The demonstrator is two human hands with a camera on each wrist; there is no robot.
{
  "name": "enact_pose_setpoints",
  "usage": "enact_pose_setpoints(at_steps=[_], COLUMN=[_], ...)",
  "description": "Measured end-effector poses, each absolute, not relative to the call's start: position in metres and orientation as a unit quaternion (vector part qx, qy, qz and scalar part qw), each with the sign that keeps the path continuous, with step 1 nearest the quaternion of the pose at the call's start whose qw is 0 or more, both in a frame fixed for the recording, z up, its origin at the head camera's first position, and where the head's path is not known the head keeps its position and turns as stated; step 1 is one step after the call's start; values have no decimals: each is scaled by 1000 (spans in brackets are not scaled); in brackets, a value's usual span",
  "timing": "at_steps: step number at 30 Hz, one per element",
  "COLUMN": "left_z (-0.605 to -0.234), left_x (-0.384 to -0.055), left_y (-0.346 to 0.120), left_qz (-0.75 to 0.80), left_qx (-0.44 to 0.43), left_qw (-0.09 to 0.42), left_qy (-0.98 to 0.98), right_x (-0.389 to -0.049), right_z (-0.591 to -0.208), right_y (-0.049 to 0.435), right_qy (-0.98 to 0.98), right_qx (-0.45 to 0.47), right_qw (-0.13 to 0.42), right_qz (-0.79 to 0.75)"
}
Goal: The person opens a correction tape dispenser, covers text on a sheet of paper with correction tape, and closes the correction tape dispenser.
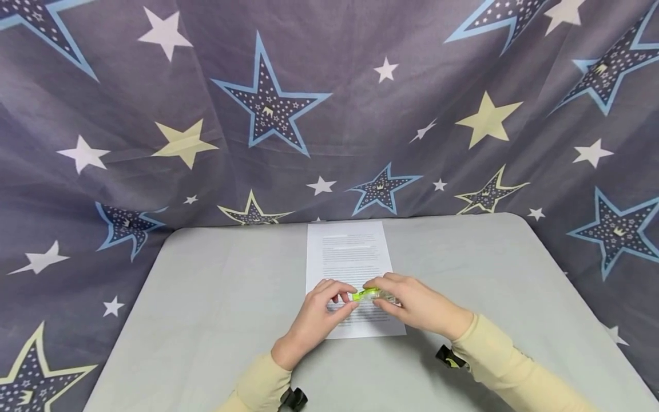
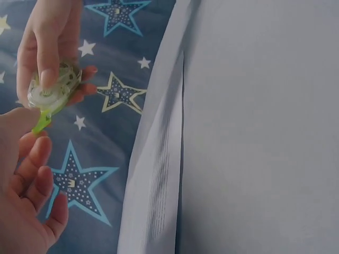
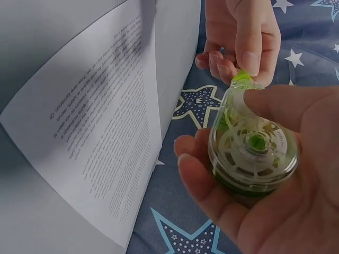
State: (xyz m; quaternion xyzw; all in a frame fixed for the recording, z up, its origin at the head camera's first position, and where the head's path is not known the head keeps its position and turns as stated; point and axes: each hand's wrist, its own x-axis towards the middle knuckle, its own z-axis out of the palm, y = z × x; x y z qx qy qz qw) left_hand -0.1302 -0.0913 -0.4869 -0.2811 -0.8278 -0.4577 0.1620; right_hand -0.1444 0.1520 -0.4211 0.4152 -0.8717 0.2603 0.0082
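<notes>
A clear correction tape dispenser (image 3: 254,164) with a round see-through body and a bright green end is held between both hands above a printed sheet. My right hand (image 1: 419,303) grips its body, thumb on one side and fingers curled around the other. With thumb and fingertips, my left hand (image 1: 316,315) pinches the green tip (image 2: 41,121); its other fingers are loosely bent. The white paper (image 1: 350,246) lies below, covered in lines of small text, with short blank strips among the upper lines. Whether the green tip is a cap, I cannot tell.
The paper lies on a light grey table (image 1: 231,286), reaching close to its far edge. Behind the table hangs a dark curtain (image 1: 350,126) patterned with stars. Black wrist cameras (image 1: 294,399) sit beneath the sleeves.
</notes>
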Motion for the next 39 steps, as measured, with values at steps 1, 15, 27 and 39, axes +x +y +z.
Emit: enact_pose_setpoints(at_steps=[1, 15, 27, 39], left_z=[-487, -490, -496, -498], left_x=[-131, -130, -126, -123], left_y=[-91, -93, -91, -83], left_qz=[-463, -518, -581, -635], left_qx=[-283, -257, -208, -178], left_qw=[166, 152, 81, -19], left_qy=[-824, -802, -783, -751], right_x=[-144, -146, -149, -149], right_z=[-421, -420, -421, -422], right_y=[152, 154, 155, 157], right_qy=[-871, -859, -853, -830], right_qx=[416, 419, 420, 422], right_qw=[8, -4, -12, -22], right_qz=[262, 293, 308, 364])
